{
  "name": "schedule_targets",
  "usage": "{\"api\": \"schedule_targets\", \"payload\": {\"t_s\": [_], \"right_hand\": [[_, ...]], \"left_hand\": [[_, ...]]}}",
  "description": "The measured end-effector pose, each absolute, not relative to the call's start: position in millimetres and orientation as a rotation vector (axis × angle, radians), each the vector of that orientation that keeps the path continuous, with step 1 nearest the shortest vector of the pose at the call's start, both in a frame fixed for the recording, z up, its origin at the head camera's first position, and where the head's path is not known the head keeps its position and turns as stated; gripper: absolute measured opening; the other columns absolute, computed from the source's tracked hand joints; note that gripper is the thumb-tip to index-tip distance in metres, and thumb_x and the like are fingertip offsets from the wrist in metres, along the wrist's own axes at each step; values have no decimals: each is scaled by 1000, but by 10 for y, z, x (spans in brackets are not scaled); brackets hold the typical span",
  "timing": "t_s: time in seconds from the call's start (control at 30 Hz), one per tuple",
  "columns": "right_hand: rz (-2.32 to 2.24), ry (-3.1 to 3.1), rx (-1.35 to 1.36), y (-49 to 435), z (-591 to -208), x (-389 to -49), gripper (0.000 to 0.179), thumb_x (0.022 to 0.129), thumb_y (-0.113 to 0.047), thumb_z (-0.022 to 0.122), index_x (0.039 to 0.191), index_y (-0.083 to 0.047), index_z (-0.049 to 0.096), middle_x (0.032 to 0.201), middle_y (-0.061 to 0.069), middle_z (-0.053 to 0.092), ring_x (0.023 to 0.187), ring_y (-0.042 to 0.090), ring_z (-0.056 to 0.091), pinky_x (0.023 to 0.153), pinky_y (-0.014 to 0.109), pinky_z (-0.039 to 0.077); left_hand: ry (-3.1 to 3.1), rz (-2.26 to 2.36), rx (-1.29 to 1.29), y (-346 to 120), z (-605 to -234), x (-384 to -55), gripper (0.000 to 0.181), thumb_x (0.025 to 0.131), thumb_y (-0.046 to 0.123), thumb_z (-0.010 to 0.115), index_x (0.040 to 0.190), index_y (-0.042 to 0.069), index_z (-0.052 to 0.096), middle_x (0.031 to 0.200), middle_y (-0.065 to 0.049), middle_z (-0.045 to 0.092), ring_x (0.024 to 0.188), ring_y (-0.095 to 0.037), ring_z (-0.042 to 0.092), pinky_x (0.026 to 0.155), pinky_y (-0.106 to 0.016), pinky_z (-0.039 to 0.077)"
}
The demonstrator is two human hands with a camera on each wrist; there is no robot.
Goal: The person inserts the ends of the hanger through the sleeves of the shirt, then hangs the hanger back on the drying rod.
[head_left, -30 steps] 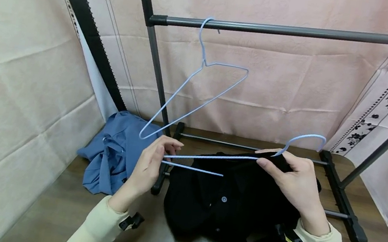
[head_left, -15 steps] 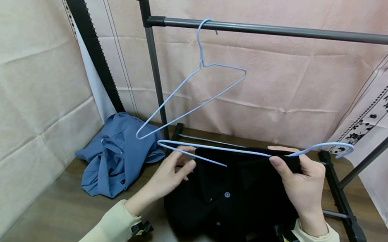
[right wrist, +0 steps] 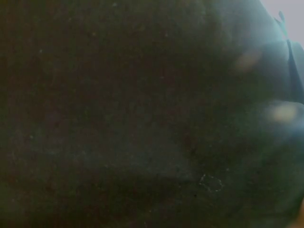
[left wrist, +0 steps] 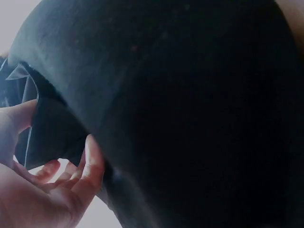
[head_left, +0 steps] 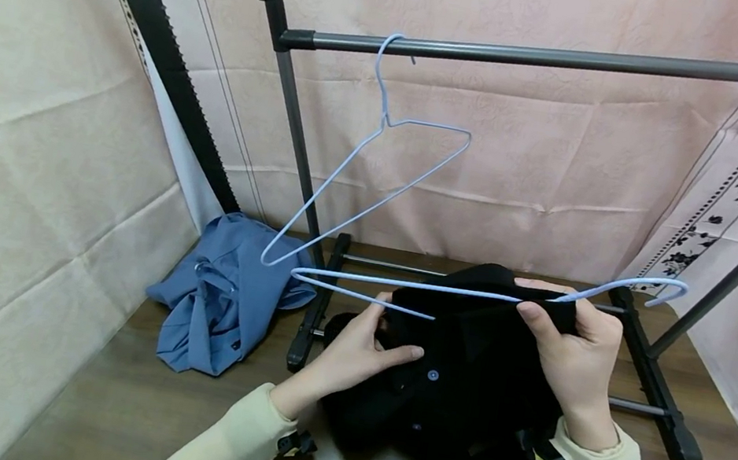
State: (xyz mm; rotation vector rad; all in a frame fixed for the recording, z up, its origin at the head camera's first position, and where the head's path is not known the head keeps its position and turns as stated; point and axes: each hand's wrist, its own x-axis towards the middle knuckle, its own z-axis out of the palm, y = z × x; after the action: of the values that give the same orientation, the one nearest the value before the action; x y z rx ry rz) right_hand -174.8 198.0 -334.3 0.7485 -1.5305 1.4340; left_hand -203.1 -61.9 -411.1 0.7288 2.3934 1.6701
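A black buttoned shirt (head_left: pixel 460 387) hangs bunched in front of me. My right hand (head_left: pixel 577 344) pinches its collar together with a light blue hanger (head_left: pixel 404 284). The hanger's hook points right, and one arm sticks out left over the shirt, the rest hidden in the cloth. At the shirt's left side, below the hanger arm, is my left hand (head_left: pixel 358 352), thumb and fingers spread apart. In the left wrist view, the left hand (left wrist: pixel 52 190) has loosely bent fingers against the black cloth. Black cloth (right wrist: pixel 142 114) nearly fills the right wrist view.
A second blue hanger (head_left: pixel 385 125) hangs from the dark metal rack bar (head_left: pixel 545 56). Beside the rack's left foot lies a crumpled blue garment (head_left: pixel 216 295) on the wooden surface (head_left: pixel 96 380). Pale cloth (head_left: pixel 528 174) covers the wall behind.
My left hand has left the hanger's arm tip and moved right, down to the shirt's left side. The hanger has slid right through the collar, its hook farther out.
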Motion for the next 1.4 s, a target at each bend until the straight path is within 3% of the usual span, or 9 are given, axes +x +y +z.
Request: {"api": "schedule_targets", "payload": {"t_s": [0.2, 0.33, 0.43, 0.57, 0.73, 0.8, 1.03, 1.23, 1.4], "right_hand": [[1413, -1518, 721, 1955, -3319, -1744, 39, 85, -16, 83, 91, 20, 70, 93, 3, 77, 88, 9, 72, 76, 18, 50], [1410, -1521, 709, 1938, -3289, -1727, 38, 85, -16, 83, 92, 19, 70, 93, 5, 77, 89, 10, 72, 77, 18, 51], [1403, -1529, 698, 1928, -3270, -1709, 35, 86, -16, 82, 93, 17, 72, 92, 8, 77, 90, 11, 72, 78, 19, 51], [1404, -1550, 665, 1944, -3267, -1693, 28, 86, -11, 81, 93, 15, 73, 91, 8, 77, 87, 9, 71, 73, 17, 49], [1405, -1599, 594, 1986, -3279, -1687, 8, 84, 7, 76, 91, 11, 76, 88, 8, 77, 80, 7, 69, 68, 16, 47], [1406, -1612, 582, 1999, -3283, -1686, 9, 83, 12, 72, 91, 9, 76, 88, 10, 76, 79, 7, 68, 68, 17, 47], [1369, -1635, 545, 2071, -3353, -1719, 11, 87, 3, 72, 88, 14, 74, 86, 1, 76, 63, 1, 49, 63, 16, 41], [1380, -1650, 549, 2106, -3407, -1744, 11, 81, 14, 66, 89, 12, 75, 88, -1, 76, 78, 6, 66, 71, 19, 46], [1385, -1656, 550, 2101, -3418, -1733, 15, 79, 16, 63, 86, 10, 75, 85, 1, 76, 77, 4, 66, 68, 17, 45]], "left_hand": [[2395, 1649, 775, -630, -4148, -2024, 73, 92, 30, 76, 151, 24, 34, 115, -9, 61, 57, -11, 54, 57, -29, 50], [2415, 1619, 765, -697, -4135, -2033, 63, 92, 27, 74, 143, 15, 39, 126, -15, 57, 76, -15, 59, 66, -30, 52], [2371, 1634, 747, -766, -4105, -2039, 54, 93, 24, 73, 137, 13, 43, 137, -13, 49, 104, -21, 59, 78, -35, 54], [2195, 1723, 737, -870, -4064, -2051, 58, 92, 15, 71, 143, 16, 43, 139, -10, 50, 118, -26, 58, 88, -39, 54], [2106, 1769, 772, -1010, -4006, -2078, 62, 92, 7, 67, 148, 13, 41, 140, -11, 53, 116, -25, 61, 92, -38, 51], [2091, 1787, 782, -1060, -3987, -2090, 62, 93, 7, 65, 149, 12, 40, 141, -11, 53, 115, -25, 62, 93, -36, 51], [2016, 1856, 808, -1211, -3916, -2112, 61, 94, 6, 63, 149, 10, 39, 143, -14, 51, 123, -29, 56, 96, -37, 49], [2025, 1886, 751, -1327, -3838, -2116, 59, 94, 11, 63, 148, 13, 40, 151, -9, 44, 143, -26, 35, 103, -40, 42], [2035, 1953, 793, -1390, -3754, -2096, 59, 93, 6, 61, 148, 11, 41, 143, -11, 53, 134, -26, 45, 87, -31, 47]]}}
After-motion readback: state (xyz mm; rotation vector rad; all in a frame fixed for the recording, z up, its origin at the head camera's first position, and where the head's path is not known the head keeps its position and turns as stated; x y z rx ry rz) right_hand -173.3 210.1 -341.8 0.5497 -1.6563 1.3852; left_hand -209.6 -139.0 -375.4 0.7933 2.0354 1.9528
